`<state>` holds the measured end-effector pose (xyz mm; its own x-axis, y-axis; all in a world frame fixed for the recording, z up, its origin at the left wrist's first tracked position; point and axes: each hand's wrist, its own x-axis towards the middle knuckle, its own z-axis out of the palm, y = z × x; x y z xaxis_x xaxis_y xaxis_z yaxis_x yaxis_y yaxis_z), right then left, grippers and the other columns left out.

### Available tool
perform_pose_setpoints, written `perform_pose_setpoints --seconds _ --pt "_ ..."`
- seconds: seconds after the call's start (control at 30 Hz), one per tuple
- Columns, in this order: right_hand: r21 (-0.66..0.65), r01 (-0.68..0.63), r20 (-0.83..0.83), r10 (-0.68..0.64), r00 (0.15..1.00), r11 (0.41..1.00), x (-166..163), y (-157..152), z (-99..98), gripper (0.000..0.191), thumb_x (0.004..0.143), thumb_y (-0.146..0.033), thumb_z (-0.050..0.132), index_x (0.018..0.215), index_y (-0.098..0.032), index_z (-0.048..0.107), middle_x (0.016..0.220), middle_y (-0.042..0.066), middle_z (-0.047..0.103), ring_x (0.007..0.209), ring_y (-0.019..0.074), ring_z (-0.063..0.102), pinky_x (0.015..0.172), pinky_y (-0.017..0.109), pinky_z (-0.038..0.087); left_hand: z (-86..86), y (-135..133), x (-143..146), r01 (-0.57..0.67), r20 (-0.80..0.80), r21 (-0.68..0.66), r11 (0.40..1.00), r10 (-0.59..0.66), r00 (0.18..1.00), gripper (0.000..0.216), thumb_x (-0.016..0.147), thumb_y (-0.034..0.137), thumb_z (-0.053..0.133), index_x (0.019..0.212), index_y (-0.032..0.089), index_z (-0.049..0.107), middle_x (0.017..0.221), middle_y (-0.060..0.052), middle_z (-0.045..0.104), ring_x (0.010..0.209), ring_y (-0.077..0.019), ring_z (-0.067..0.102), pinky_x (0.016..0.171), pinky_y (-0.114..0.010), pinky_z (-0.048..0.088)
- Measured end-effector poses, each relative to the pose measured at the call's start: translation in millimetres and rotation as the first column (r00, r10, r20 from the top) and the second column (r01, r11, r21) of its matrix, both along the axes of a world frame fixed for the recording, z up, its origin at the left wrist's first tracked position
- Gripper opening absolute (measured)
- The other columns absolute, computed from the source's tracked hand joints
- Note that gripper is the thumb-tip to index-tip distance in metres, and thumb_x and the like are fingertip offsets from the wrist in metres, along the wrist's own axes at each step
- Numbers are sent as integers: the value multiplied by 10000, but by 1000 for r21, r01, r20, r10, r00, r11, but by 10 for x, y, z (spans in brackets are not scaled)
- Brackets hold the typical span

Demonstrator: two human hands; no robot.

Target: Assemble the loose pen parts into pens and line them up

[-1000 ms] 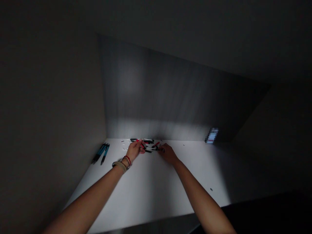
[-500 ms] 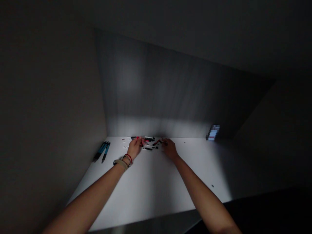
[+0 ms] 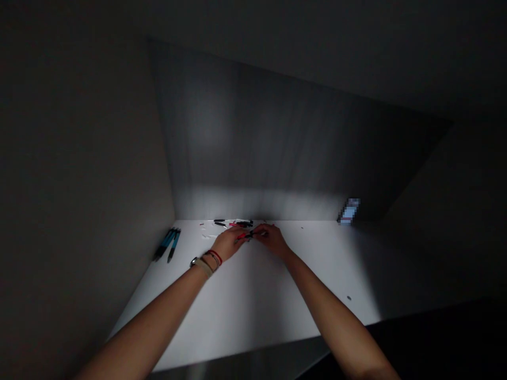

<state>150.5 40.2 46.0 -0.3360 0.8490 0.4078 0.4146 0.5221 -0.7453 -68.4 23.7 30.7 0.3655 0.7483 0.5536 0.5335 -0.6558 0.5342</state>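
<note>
My left hand (image 3: 228, 244), with bracelets at its wrist, is closed on a red pen part (image 3: 241, 237). My right hand (image 3: 271, 239) pinches a dark pen part whose black end (image 3: 251, 234) meets the red one between the two hands. Fingers cover much of both pieces, and whether they are joined I cannot tell. Just behind the hands lie loose pen pieces, among them a black barrel (image 3: 219, 224), a red piece (image 3: 233, 224) and several black parts (image 3: 246, 224).
Several teal and black pens (image 3: 173, 245) lie by the left wall. A phone-like, pixelated object (image 3: 349, 211) leans on the back panel at right. A small dark spot or disc (image 3: 349, 298) is near the white table's (image 3: 222, 316) right front.
My left hand has moved right, carrying the red part away from the loose pieces. My right hand has turned slightly inward, and the two held parts now meet.
</note>
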Motion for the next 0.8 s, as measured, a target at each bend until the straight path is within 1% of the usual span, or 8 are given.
perform_pose_setpoints --seconds 0.1,0.17,0.23,0.3,0.37,0.5,0.67,0.8 --pt "-1 -3 11 3 1000 1000 43 16 35 205 816 -355 719 935 -188 726 948 59 757 819 176 676 751 290 529 -6 19 -31 -51 -54 -21 998 50 997 274 944 308 571 1132 280 767 1155 -69 753 1069 -254 695 975 -360 523" --pt "6 55 75 -56 996 998 163 46 56 223 803 -355 741 941 -181 724 945 54 750 772 163 658 722 279 513 -1 21 -46 -108 -51 -23 994 107 993 286 945 306 566 1152 265 758 1188 -79 747 1072 -259 696 969 -362 522" --pt "14 140 196 -140 971 990 322 73 74 182 772 -310 766 887 -175 726 884 44 741 751 165 647 708 277 495 7 13 -52 -140 -44 -34 990 139 989 276 938 307 579 1143 259 757 1192 -85 747 1051 -257 702 951 -353 523" --pt "-52 139 339 -113 934 989 461 85 81 171 692 -243 816 822 -173 731 820 33 735 739 174 654 686 270 482 11 1 -50 -156 -41 -50 986 154 987 248 925 314 602 1106 261 764 1151 -84 759 990 -253 715 908 -340 530" --pt "-107 128 419 -72 905 986 536 82 77 141 664 -221 822 771 -182 738 777 27 735 714 177 657 653 264 469 6 -7 -46 -163 -32 -63 985 162 986 222 911 325 622 1067 265 768 1100 -80 770 926 -251 722 865 -329 531" --pt "-111 115 443 -55 895 987 505 73 50 45 675 -161 762 686 -196 736 720 25 733 683 181 661 618 259 448 -28 2 -46 -162 33 -89 983 165 986 215 881 360 662 1043 260 762 1040 -79 776 857 -250 720 820 -316 525" --pt "-69 109 473 -64 879 992 414 70 16 112 699 -130 723 610 -192 697 673 22 710 646 176 634 595 258 416 -67 29 -55 -146 -9 -76 986 146 989 247 919 397 607 1071 257 742 1030 -82 776 868 -251 716 813 -321 515" --pt "-56 87 475 -50 879 995 363 37 11 156 758 -100 652 628 -181 678 676 27 707 651 174 630 597 249 404 -58 25 -58 -132 -40 -45 990 130 991 271 948 387 561 1121 255 722 1055 -77 773 878 -244 720 807 -316 515"
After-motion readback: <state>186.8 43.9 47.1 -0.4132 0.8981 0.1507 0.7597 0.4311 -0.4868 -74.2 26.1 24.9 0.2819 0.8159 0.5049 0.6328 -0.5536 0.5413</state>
